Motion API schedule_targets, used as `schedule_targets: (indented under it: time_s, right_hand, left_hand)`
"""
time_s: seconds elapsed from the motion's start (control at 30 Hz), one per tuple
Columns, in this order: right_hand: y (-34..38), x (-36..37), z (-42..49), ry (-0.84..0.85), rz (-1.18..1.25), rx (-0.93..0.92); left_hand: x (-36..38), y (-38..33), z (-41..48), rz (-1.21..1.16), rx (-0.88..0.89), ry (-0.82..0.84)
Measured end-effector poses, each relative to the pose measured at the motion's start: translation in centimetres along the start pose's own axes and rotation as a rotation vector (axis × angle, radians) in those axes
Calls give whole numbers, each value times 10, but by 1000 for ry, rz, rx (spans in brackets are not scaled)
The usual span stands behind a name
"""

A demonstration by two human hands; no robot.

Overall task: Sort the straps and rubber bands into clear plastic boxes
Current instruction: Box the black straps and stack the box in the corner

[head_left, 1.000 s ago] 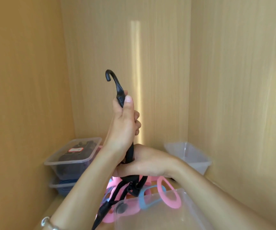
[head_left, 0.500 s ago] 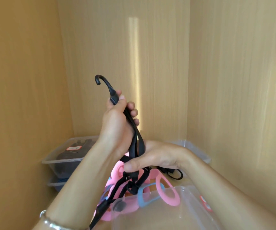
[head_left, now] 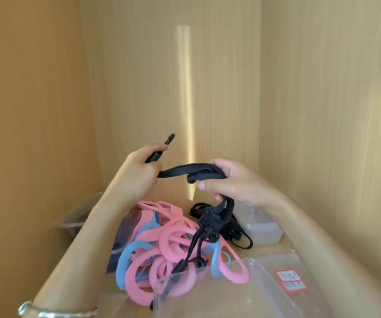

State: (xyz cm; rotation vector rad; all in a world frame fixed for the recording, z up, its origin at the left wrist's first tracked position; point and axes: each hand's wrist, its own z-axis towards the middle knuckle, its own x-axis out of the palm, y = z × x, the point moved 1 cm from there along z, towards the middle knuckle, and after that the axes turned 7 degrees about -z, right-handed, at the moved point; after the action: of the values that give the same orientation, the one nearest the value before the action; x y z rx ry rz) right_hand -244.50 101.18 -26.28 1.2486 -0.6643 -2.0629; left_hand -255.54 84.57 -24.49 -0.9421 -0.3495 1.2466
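1. Two hands are held up; the left hand (head_left: 136,175) has its fingers curled round the hook end of a black strap (head_left: 185,172).
2. The right hand (head_left: 237,182) grips the strap's bunched loops; its tail hangs over the pink and blue rubber bands (head_left: 173,244).
3. A labelled clear box (head_left: 242,294) lies nearest the camera; a second clear box (head_left: 263,228) stands behind the bands, at right.

Two small red-bordered stickers (head_left: 291,281), one directly below the other, sit on the right side of the near clear plastic box (head_left: 253,297), close to its right edge. We can make out dark handwriting on the white field of each, but the strokes are too blurred for us to read any word or number.
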Motion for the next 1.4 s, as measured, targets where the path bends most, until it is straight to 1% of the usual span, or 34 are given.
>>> schedule_targets:
  time_s: [0.07,0.2,0.27,0.43,0.57,0.67,0.83,1.03,1.2,1.33,1.4]
  right_hand:
    - [3,0,2,-91,-18,-66]
    - [8,3,4,-209,-17,-161]
    - [9,3,4,-254,-29,-207]
    - [10,3,5,-326,-58,-279]
    - [14,-1,3,-389,-98,-316]
    - [16,-3,3,-368,-111,-330]
    - [15,-2,3,-320,-127,-336]
    - [13,-1,5,-293,-169,-337]
    - [10,-4,4,-266,-165,-254]
    - [6,-2,3,-195,-94,-179]
    - [5,-2,3,-197,-59,-166]
  left_hand:
    - [-3,3,-1,56,-28,34]
    - [-5,0,-6,106,-49,212]
    - [-5,2,-6,127,-40,273]
    - [-4,7,-5,94,-112,330]
    - [0,1,-8,75,-98,381]
    - [2,0,-8,106,-92,371]
    - [4,-6,-14,172,-64,443]
    - [6,-10,-16,186,-118,492]
    - [5,-8,-16,140,-115,540]
    - [-3,-6,-16,-13,-84,650]
    - [-7,-2,-15,-102,-60,653]
